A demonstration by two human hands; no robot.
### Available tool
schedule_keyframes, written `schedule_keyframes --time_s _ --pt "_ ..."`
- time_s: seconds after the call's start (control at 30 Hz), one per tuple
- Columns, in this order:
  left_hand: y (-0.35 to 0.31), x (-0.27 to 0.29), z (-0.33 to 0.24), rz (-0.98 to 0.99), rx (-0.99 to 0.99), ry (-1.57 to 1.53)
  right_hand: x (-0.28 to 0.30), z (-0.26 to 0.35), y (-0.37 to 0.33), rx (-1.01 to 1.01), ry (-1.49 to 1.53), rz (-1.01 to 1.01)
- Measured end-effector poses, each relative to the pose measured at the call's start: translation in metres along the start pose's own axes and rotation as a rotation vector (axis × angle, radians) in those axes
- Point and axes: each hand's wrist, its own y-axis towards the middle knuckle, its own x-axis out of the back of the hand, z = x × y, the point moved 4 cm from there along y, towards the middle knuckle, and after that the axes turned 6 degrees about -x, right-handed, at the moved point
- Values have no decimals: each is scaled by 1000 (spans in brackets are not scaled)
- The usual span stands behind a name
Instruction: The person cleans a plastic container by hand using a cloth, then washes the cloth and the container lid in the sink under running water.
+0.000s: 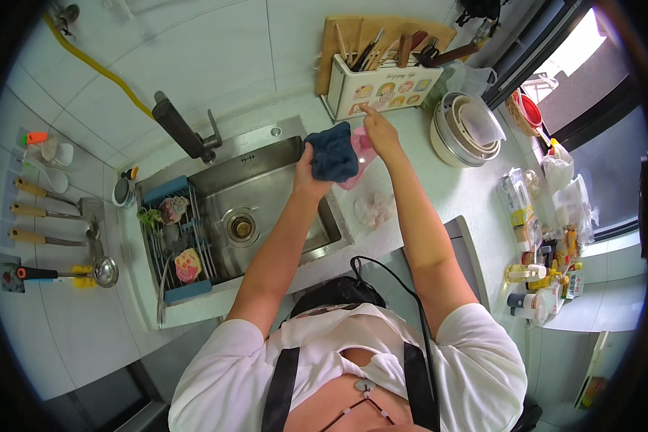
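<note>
The left hand (pixel 309 176) is gripping a dark blue cloth (pixel 334 153), its thumb pressing up along the near-left edge, and the bunched fabric is hanging just past the right rim of the sink (pixel 273 209). The right hand (pixel 381 135) is touching the upper end of a pink bottle (pixel 362 147), with the index finger pointing far; whether the other fingers are closing fully around it, I cannot tell. The hands are working apart, cloth and bottle sitting between them, and the cloth is covering part of the bottle.

For doing this well, the left hand should probably be spreading the cloth into a flatter pad and drawing it a little left, so that the bottle is showing fully. The right hand would best be steadying the bottle by its body, since it is leaning and may be slipping if wet.

Nearer on the table (pixel 439 180), a crumpled clear bag (pixel 374 209) is lying below the bottle and could be catching a sleeve-free forearm. Farther off, a printed utensil holder (pixel 381 92) is standing close to the right fingertip, so lifting gently is worth minding.
</note>
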Motion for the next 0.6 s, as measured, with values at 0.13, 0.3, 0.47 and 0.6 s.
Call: schedule_keyframes --time_s 0.13,0.3,0.47,0.6 --pt "-2 0 -3 49 3 -18 10 7 2 88 19 -15" --pt "-6 -3 -3 44 7 22 4 2 0 84 107 22" --pt "-6 -3 -9 69 -3 24 1 2 2 66 87 0" --pt "-12 -3 -14 47 -20 4 22 16 -8 133 274 119"
